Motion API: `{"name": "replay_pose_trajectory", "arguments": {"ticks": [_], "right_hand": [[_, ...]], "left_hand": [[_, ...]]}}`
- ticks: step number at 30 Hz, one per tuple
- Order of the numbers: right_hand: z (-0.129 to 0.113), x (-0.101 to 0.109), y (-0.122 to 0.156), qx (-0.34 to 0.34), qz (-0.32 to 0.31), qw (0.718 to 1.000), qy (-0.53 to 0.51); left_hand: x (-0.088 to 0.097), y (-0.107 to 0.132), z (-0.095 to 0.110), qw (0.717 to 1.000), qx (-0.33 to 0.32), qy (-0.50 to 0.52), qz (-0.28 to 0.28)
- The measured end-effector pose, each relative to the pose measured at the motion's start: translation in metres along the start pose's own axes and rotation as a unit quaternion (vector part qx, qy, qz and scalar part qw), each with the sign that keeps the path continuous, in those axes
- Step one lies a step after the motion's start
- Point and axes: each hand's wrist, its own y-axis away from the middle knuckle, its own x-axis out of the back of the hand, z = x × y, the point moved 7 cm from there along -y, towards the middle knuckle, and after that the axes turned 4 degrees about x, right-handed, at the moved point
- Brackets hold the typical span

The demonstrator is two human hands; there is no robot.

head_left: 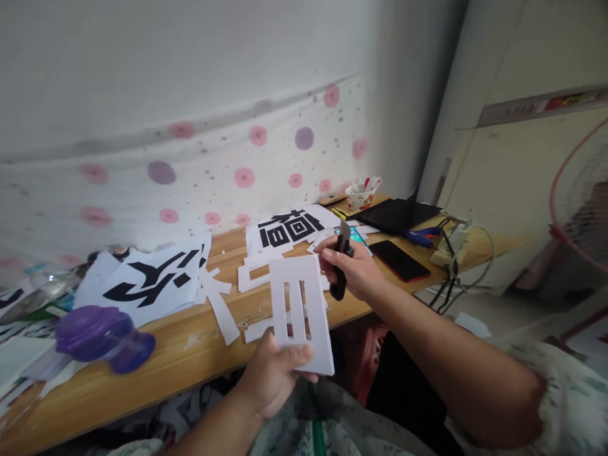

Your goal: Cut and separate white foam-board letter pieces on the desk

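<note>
Below the spotted wall cloth [213,190]: a wooden table [183,364] with most stuff towards the back, which I reckon leaves elbow room at the near edge.
Printed sheets: big black characters face up, one sheet [156,275] on the left, another [259,244] at the back, probably so they're easy to look at.
White slotted board: held up [296,310] just off the table's near edge, likely so both hands get at it freely.
Left hand: pinching the board's bottom end [275,380], thumb on top, fingers underneath. Looks like that keeps the two slots clear.
Right hand: closed round a black cutter [339,278] beside the board's upper corner [358,269]. Can't tell if its fingertips touch the board.
Cutter blade: pointing up [345,229], away from the left thumb, seems the safer way to hold it.
Paper strips: loose on the wood [224,316], maybe just dropped wherever.
</note>
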Motion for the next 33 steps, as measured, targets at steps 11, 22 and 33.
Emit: {"name": "replay_pose_trajectory", "arguments": {"ticks": [11, 22, 33], "right_hand": [[0.02, -0.001, 0.004, -0.09, 0.069, 0.992, 0.049], [0.05, -0.029, 0.004, -0.149, -0.039, 0.983, 0.1], [0.075, 0.109, -0.055, -0.16, -0.104, 0.767, 0.613]], "left_hand": [[0.019, -0.015, -0.011, 0.991, 0.058, -0.113, 0.034], [0.035, -0.034, 0.019, 0.995, -0.014, 0.008, 0.096], [0.105, -0.063, 0.08, 0.979, -0.055, -0.024, 0.197]]}}
